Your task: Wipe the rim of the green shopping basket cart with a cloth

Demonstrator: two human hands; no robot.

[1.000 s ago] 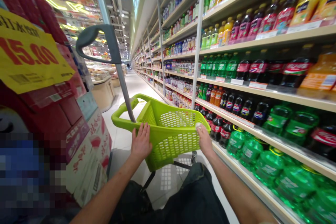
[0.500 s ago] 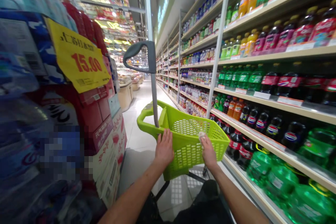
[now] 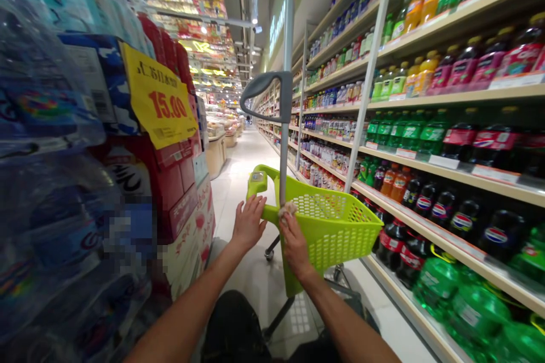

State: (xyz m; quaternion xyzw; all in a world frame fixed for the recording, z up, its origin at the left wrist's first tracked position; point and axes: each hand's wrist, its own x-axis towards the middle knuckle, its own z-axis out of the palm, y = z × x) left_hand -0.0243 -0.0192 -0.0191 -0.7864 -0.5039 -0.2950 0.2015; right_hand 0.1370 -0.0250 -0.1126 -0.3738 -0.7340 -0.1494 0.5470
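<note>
A lime-green shopping cart (image 3: 340, 244) with a perforated basket stands just in front of me, its looped handle end toward the left. My left hand (image 3: 249, 224) touches the near side of that handle, fingers stretched out and slightly apart. In my right hand (image 3: 296, 244) is a crumpled, pale cloth (image 3: 288, 209), pressed against the basket rim close to the pole. A grey metal pole (image 3: 286, 147) with a dark grey loop grip (image 3: 266, 96) rises at the cart's handle end.
On the right, long shelves (image 3: 430, 167) carry many drink bottles. Stacked drink packs and boxes (image 3: 187, 204) crowd the left side, with a yellow price sign (image 3: 159, 99). A tiled aisle (image 3: 238, 164) runs ahead between them. Dark cart legs and wheels (image 3: 269, 254) stand near my knees.
My right hand has moved left along the basket rim with the cloth, up to the pole. My left hand has shifted left onto the handle. The cart appears farther right in view.
</note>
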